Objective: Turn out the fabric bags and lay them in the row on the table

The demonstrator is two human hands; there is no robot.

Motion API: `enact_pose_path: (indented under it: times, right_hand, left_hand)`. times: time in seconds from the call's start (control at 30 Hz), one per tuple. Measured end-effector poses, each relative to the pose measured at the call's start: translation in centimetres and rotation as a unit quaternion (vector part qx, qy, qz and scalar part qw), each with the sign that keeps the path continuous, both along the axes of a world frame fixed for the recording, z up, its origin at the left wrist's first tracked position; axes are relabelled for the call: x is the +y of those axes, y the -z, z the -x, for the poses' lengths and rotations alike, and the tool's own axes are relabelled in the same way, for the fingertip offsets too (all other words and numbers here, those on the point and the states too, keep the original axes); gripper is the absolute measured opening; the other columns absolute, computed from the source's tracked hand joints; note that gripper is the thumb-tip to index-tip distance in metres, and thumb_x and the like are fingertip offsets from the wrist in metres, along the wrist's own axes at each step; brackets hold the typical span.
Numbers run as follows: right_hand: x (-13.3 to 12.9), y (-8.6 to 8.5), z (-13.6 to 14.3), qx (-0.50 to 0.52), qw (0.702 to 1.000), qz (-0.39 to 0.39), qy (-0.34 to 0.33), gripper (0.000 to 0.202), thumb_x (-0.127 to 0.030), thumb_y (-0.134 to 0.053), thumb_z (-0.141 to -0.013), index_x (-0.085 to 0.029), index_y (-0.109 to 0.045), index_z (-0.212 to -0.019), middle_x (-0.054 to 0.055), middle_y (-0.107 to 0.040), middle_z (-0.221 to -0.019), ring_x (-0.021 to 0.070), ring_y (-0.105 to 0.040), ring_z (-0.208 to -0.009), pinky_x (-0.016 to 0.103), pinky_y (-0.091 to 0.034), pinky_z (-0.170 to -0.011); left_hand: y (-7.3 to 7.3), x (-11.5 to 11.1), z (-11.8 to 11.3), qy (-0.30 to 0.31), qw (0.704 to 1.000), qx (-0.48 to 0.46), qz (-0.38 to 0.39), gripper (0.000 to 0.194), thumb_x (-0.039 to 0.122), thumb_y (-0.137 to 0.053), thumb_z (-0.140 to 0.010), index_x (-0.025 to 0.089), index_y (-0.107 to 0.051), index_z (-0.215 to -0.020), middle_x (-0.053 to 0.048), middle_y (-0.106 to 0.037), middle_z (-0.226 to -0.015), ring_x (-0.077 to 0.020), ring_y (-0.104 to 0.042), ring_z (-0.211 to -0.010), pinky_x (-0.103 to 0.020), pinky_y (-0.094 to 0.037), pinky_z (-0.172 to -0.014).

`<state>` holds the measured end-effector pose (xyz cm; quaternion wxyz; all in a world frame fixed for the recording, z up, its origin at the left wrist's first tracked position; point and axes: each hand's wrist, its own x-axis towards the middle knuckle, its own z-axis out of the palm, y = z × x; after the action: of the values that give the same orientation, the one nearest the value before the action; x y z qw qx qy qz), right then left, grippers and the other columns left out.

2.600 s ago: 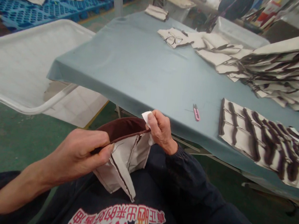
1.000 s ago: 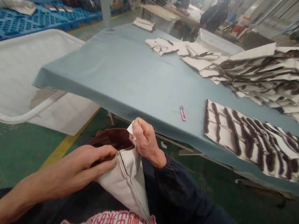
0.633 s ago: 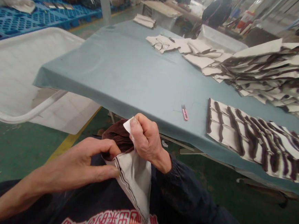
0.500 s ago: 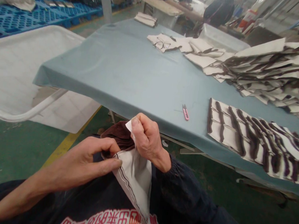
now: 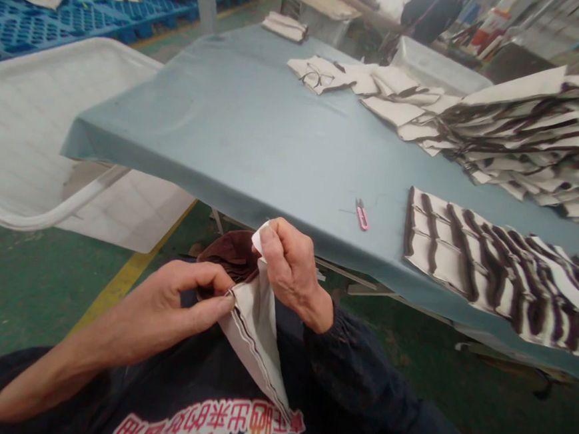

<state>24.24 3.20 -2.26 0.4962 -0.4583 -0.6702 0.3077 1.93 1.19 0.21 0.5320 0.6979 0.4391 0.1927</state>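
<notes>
Between my two hands hangs a sewn fabric piece (image 5: 255,335), off-white on one face and dark brown on the other, with a dark seam running down it. My left hand (image 5: 182,302) pinches its seam edge between thumb and forefinger. Higher up and to the right, my right hand (image 5: 290,264) grips another edge, and a white corner sticks out above its thumb. The brown part of the cloth (image 5: 231,249) bunches up behind the left fingertips. Both hands are held before my dark apron, just off the table's near edge.
On the blue-covered table (image 5: 236,126) lie pink thread snips (image 5: 362,215), a row of overlapping cloth pieces (image 5: 486,259), a large heap of similar pieces (image 5: 537,129) and eyeglasses (image 5: 316,77). A white plastic tub (image 5: 66,126) stands left; blue pallets (image 5: 84,20) lie behind it.
Both hands keep their grip on the fabric piece. Its hanging part has narrowed and turned more edge-on, and the seam faces me more. The view has shifted slightly.
</notes>
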Motion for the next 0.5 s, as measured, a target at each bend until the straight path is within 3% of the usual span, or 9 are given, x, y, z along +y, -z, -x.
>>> enact_pose_path:
  times: [0.1, 0.23, 0.33, 0.43, 0.5]
  right_hand:
    - [-1.3, -0.9, -0.8, -0.023, 1.000, 0.011, -0.006, 0.041, -0.041, -0.060, -0.109, -0.027, -0.042, -0.075, -0.007, -0.043, -0.067, 0.0133, -0.039, -0.062, 0.032, -0.031, -0.063]
    - [-3.2, -0.3, -0.6, 0.036, 0.973, 0.203, -0.105, 0.048, -0.059, -0.066, -0.107, -0.026, -0.050, -0.077, -0.007, -0.046, -0.067, 0.0119, -0.037, -0.061, 0.029, -0.031, -0.058]
    - [-4.1, 0.5, 0.1, 0.092, 0.940, 0.301, -0.130, 0.055, -0.074, -0.075, -0.098, -0.024, -0.058, -0.084, -0.005, -0.053, -0.074, 0.0122, -0.041, -0.064, 0.028, -0.034, -0.058]
    - [-4.4, 0.8, 0.5, 0.113, 0.922, 0.344, -0.139, 0.056, -0.074, -0.083, -0.092, -0.023, -0.060, -0.089, -0.006, -0.056, -0.074, 0.0122, -0.042, -0.065, 0.027, -0.034, -0.058]
    - [-4.5, 0.8, 0.4, 0.106, 0.924, 0.338, -0.148, 0.050, -0.068, -0.080, -0.096, -0.023, -0.060, -0.089, -0.005, -0.056, -0.074, 0.0122, -0.043, -0.065, 0.027, -0.034, -0.058]
  left_hand:
    - [-0.2, 0.2, -0.2, -0.020, 1.000, -0.003, 0.012, 0.028, 0.039, -0.071, -0.098, 0.022, -0.079, -0.078, 0.004, -0.073, -0.072, -0.0128, -0.063, -0.068, -0.020, -0.048, -0.064]
    - [-0.7, 0.6, -0.6, -0.039, 0.999, -0.011, 0.028, 0.030, 0.041, -0.070, -0.094, 0.020, -0.078, -0.075, 0.002, -0.068, -0.070, -0.0125, -0.059, -0.065, -0.019, -0.045, -0.058]
    - [-0.5, 0.6, -0.5, -0.050, 0.998, -0.008, 0.026, 0.029, 0.042, -0.071, -0.093, 0.020, -0.079, -0.077, 0.001, -0.069, -0.072, -0.0132, -0.060, -0.065, -0.020, -0.045, -0.058]
    - [-0.4, 0.4, -0.3, -0.056, 0.998, 0.007, 0.018, 0.030, 0.044, -0.070, -0.093, 0.020, -0.081, -0.078, 0.001, -0.072, -0.072, -0.0141, -0.060, -0.066, -0.020, -0.045, -0.059]
    - [-0.6, 0.2, -0.3, -0.056, 0.998, 0.022, 0.022, 0.032, 0.046, -0.070, -0.093, 0.020, -0.081, -0.077, 0.000, -0.073, -0.070, -0.0148, -0.061, -0.065, -0.021, -0.046, -0.058]
